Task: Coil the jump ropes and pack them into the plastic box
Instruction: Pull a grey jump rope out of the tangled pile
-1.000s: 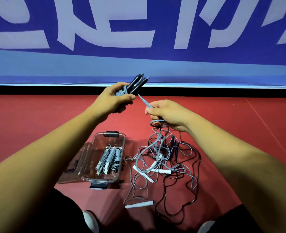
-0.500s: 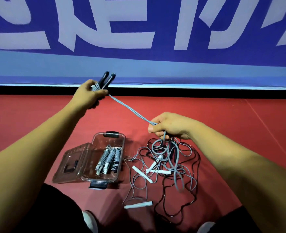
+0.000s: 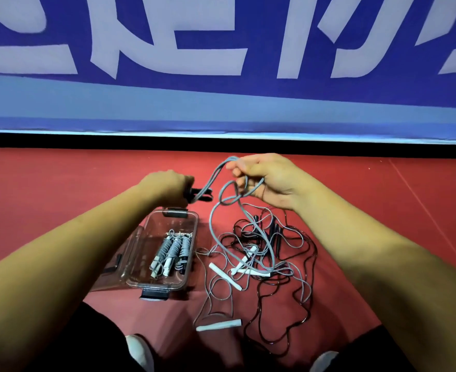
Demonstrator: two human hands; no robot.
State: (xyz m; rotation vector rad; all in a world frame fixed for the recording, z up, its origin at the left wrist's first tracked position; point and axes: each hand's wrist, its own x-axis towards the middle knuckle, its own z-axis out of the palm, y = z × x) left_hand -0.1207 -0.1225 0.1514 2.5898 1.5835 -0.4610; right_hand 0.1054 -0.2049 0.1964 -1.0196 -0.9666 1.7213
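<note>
Jump ropes lie in three places here. One grey rope (image 3: 222, 210) runs between both hands above the red floor (image 3: 60, 183): the left hand (image 3: 169, 187) is clenched around its dark handles (image 3: 200, 196), which stick out to the right of the fist just above the far end of the plastic box (image 3: 165, 284). From the handles the cord rises to the right hand (image 3: 264, 178), whose fingers are curled and pinched on it, with one strand over the fingertips and a loop passing through the palm. Below that hand the cord crosses itself in a small ring, then drops in a long loop onto the loose heap.

The plastic box is clear, with dark latches at its near and far ends, and sits on the floor under the left forearm. Its lid (image 3: 114, 267) is open, tilted against its left side. Inside lie three coiled bundles (image 3: 171, 251) side by side, grey cord wound around their handles.

Just to the right of the box is a tangle of loose ropes (image 3: 264, 253), grey and black cords mixed together, with white handles (image 3: 225, 272) and dark handles among them; one white handle (image 3: 218, 325) lies apart, nearer the person.

Along the far edge of the floor stands a blue banner (image 3: 221, 103) with large white characters, cropped at the top and not readable.
</note>
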